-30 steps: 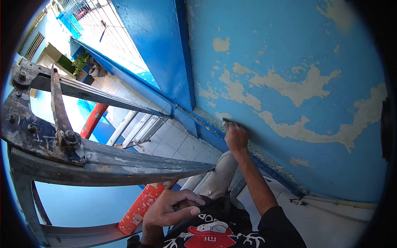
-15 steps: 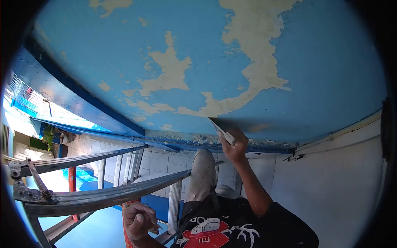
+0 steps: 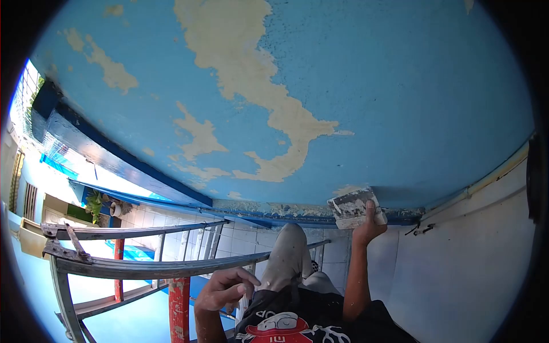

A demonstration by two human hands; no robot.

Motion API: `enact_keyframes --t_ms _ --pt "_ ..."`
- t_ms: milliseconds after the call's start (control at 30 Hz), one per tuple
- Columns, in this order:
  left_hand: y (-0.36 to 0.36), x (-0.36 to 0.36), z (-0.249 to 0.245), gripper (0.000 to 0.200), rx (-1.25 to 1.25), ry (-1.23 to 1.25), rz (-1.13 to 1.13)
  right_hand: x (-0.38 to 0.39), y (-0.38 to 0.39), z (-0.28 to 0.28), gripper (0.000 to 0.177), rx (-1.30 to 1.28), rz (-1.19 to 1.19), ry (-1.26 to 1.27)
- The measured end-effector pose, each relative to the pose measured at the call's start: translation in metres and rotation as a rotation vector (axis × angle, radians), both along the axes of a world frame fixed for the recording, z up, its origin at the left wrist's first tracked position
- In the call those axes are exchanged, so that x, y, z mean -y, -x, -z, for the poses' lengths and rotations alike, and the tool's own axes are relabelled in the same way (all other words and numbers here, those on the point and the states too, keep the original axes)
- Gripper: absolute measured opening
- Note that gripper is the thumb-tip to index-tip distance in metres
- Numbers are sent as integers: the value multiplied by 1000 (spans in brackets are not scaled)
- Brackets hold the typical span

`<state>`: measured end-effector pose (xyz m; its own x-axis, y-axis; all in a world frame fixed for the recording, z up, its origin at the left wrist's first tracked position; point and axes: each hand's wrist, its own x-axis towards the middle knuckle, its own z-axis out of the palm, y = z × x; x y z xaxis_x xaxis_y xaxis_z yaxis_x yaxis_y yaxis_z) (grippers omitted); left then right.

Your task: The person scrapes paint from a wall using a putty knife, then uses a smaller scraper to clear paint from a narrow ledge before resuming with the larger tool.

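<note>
My right hand (image 3: 370, 227) grips a wide, paint-stained scraper (image 3: 347, 207), thumb over its face. The blade lies at the lower edge of the blue wall (image 3: 417, 114), beside a small bare beige spot. Larger beige patches (image 3: 240, 51) with ragged edges spread over the wall to the left. My left hand (image 3: 227, 290) hovers near my knee with its fingers loosely bent and apart, and nothing shows in it.
A metal ladder (image 3: 160, 267) stands at the lower left, close to my left hand and leg. Behind it are a red post (image 3: 179, 308) and a tiled surface. A dark blue ledge (image 3: 131, 157) borders the wall. A potted plant (image 3: 94, 204) is farther left.
My right hand has moved right and down, and the scraper has turned from edge-on to showing its broad face. My left hand has risen toward my knee. The view has shifted, with the wall patches now farther left.
</note>
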<state>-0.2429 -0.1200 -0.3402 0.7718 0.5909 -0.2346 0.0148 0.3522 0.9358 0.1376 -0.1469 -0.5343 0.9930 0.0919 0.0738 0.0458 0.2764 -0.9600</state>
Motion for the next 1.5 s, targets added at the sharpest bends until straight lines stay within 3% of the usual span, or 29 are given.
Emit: enact_keyframes --t_ms 100,167,300,367,400,433,467,500,533,600,733,867,967,1100,1167,1233,1300,1367,1433,1500 --pt "-52 -15 7 34 -173 -90 116 -7 -5 5 17 -38 -10 -38" --pt "-80 -28 52 39 -416 -145 195 -5 -20 7 19 31 -114 -41" --pt "-144 -34 163 51 -417 -330 80 -24 3 6 22 -131 -115 -217" --pt "-169 -39 211 54 -428 -425 8 -37 23 -10 36 -99 -6 -334" --pt "-178 -42 226 58 -428 -504 -73 -38 30 -14 56 -159 -39 -343" --pt "-187 -46 233 58 -431 -507 -56 -40 34 -14 56 -162 -22 -344" --pt "-196 -50 240 57 -413 -538 -195 -41 38 -14 56 -145 -5 -304" --pt "-203 -55 239 56 -394 -566 -338 -43 42 -13 56 -128 8 -264" --pt "-207 -61 237 56 -395 -567 -332 -46 46 -13 47 -111 52 -209" --pt "-203 -78 227 53 -479 -361 -426 -48 43 6 41 -40 41 -140" --pt "-189 -97 203 46 -412 -341 -401 -38 33 15 28 182 -8 71" --pt "-187 -90 213 45 -252 -236 -442 -38 27 29 31 163 -45 57" --pt "-186 -85 224 42 -293 -241 -481 -39 28 35 26 143 -110 89" --pt "-191 -74 158 40 -204 -241 -563 -63 34 -59 31 213 0 -36" --pt "-188 -82 125 41 -119 -251 -596 -55 46 -71 33 254 -15 -67" --pt "-177 -86 141 45 -149 -280 -584 -61 52 -55 46 117 -55 -104" --pt "-164 -86 171 50 -404 -396 -518 -58 60 5 50 112 -24 -88" --pt "-162 -84 213 50 -341 -402 -561 -55 59 27 51 78 -1 54" --pt "-175 -79 182 47 -228 -353 -587 -53 54 -29 51 88 11 56" --pt "-185 -74 131 44 -179 -259 -617 -59 45 -78 50 199 -6 -98"
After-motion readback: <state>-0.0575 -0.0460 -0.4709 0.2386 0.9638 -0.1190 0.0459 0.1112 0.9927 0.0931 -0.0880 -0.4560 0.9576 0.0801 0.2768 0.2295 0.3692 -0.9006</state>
